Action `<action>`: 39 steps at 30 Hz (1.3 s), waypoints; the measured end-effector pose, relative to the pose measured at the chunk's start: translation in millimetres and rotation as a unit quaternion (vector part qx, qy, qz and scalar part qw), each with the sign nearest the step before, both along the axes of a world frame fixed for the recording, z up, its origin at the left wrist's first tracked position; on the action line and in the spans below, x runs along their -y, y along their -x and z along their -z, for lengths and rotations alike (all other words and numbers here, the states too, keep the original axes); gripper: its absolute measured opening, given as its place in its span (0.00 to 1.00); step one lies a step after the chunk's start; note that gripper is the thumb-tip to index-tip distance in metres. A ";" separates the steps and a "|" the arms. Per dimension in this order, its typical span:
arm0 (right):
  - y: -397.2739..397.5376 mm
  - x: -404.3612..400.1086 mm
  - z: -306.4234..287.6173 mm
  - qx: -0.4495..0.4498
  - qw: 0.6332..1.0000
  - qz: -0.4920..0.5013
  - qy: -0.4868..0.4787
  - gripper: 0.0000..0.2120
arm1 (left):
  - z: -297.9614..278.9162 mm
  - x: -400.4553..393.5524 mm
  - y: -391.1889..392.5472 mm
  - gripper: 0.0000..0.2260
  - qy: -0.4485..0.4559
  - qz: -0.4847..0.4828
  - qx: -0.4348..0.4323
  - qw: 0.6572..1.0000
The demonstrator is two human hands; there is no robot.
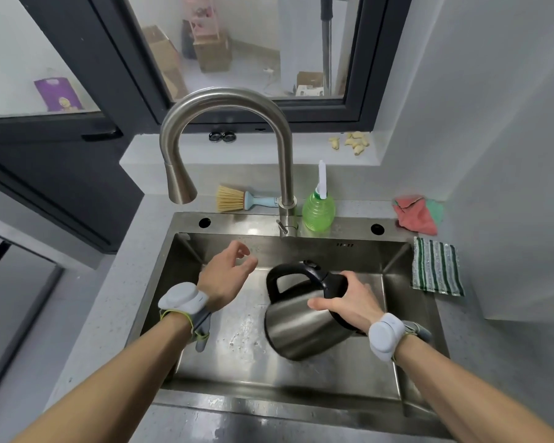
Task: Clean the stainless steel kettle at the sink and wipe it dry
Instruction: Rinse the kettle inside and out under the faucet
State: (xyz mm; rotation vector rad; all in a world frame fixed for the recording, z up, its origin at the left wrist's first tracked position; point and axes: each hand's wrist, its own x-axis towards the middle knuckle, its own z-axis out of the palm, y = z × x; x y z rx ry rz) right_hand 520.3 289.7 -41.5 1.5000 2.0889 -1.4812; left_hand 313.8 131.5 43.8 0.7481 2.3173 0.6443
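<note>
Kettle (301, 327), stainless steel body with black handle and black lid: held inside the sink (394, 372), tilted so the lid end points toward the back wall of the basin and the base toward the front. Whether the base touches the sink floor cannot be told.

Right hand (349, 302): over the kettle's upper end, fingers curled round the black lid rim, thumb laid across the steel body. Grey band on the wrist.

Left hand (226, 273): above the sink, left of the kettle and apart from it, fingers loosely curled, holding nothing. Grey band on the wrist.

Tap (231, 129): brushed-steel gooseneck at the back of the sink, spout over its left half.

Worktop (109, 298) items, behind and beside the sink: brush (240, 199) behind the tap; green bottle (319, 209) just right of the tap base; striped cloth (437, 266) at the sink's right edge; pink and green cloth (418, 214) behind it.
</note>
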 end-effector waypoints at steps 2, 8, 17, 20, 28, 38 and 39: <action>4.7 6.6 -3.7 -0.038 0.999 0.015 0.031 0.47 | -3.5 0.0 0.2 0.18 0.001 0.002 0.001 1.000; 8.1 14.5 -12.2 0.069 0.995 0.004 -0.065 0.54 | -7.9 6.2 7.3 0.22 -0.005 0.005 0.003 1.000; 23.2 35.8 -20.8 0.055 0.997 0.023 -0.054 0.46 | -10.9 22.2 36.2 0.22 -0.009 0.014 0.023 1.000; 31.3 46.9 -19.0 0.080 0.995 0.016 -0.065 0.48 | -9.5 25.9 46.4 0.20 -0.016 0.021 0.031 0.999; 50.4 57.1 -18.1 0.094 0.991 0.048 -0.082 0.50 | 4.4 26.5 74.1 0.12 -0.033 0.037 0.023 0.998; 70.5 75.1 -14.2 0.115 0.987 0.059 -0.098 0.49 | 9.0 25.4 94.7 0.12 -0.027 0.057 0.016 0.998; 70.0 75.0 -12.5 0.123 0.986 0.061 -0.099 0.50 | 9.0 25.0 95.1 0.12 -0.029 0.059 0.016 0.998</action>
